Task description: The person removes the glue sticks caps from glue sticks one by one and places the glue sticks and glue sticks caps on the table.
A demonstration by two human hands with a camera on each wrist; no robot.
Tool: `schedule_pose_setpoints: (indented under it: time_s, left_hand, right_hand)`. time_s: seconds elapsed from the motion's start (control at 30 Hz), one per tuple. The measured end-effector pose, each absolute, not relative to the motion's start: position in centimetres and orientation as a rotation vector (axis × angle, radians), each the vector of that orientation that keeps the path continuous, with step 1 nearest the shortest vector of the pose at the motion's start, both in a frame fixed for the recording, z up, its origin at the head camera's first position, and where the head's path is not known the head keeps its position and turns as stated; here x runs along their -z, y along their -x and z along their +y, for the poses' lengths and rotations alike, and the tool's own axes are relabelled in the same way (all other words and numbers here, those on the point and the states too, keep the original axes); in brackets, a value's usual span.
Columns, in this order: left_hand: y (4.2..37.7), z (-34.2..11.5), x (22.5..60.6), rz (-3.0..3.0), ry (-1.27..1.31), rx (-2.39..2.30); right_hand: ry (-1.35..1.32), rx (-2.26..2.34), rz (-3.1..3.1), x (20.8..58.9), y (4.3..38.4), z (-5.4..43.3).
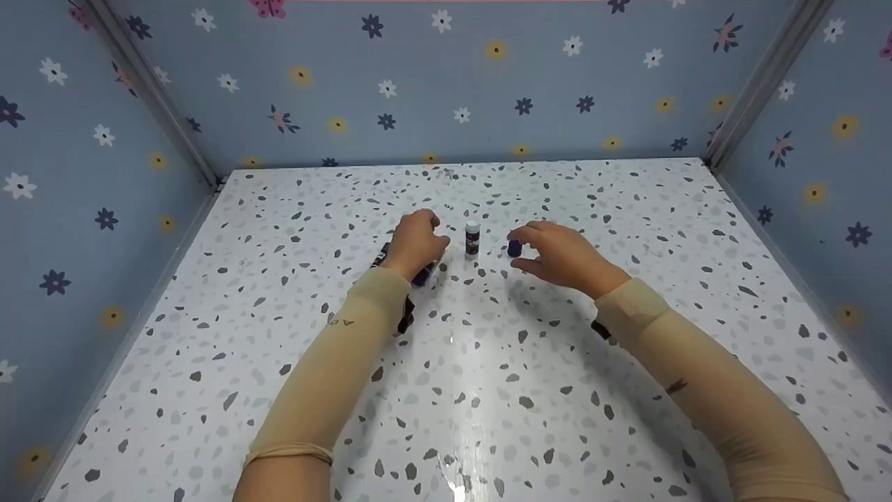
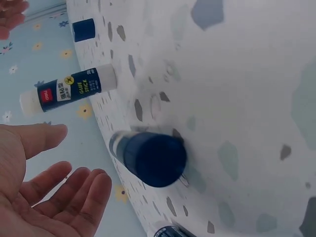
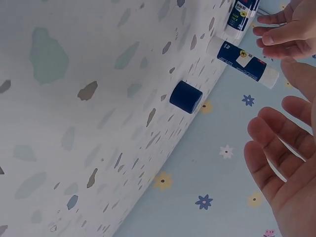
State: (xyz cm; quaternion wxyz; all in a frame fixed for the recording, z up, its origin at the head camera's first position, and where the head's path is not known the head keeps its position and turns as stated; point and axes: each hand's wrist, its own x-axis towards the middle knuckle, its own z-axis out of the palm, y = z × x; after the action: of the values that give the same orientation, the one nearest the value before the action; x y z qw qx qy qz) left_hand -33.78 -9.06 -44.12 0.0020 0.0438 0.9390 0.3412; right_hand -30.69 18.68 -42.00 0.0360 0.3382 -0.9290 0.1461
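Note:
An uncapped glue stick with a dark label and white top stands upright on the table between the hands. Its label reads "GLUE STICK" in the left wrist view. To its right, a dark blue cap stands alone. My right hand is beside this cap, thumb and fingers spread, holding nothing. My left hand hovers left of the upright stick with loosely bent fingers and an empty palm. Under it lies a glue stick with a blue cap, and another glue stick shows only partly.
A white speckled tabletop carries everything. Blue flowered panels rise behind it and along both sides, joined by grey corner posts.

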Motion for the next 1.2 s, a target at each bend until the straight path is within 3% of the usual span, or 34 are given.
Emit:
schedule_pose_setpoints:
  time_s: [0.43, 1.2]
  left_hand:
    - [34.4, -9.0, 45.6, 3.015, -0.084, -0.729]
    - [34.5, -9.3, 45.8, 2.951, -0.084, -0.782]
  right_hand:
    - [-1.095, -0.423, -2.808, 42.5, 30.0, 18.2]
    - [-1.096, -0.428, -2.839, 42.6, 29.4, 17.8]
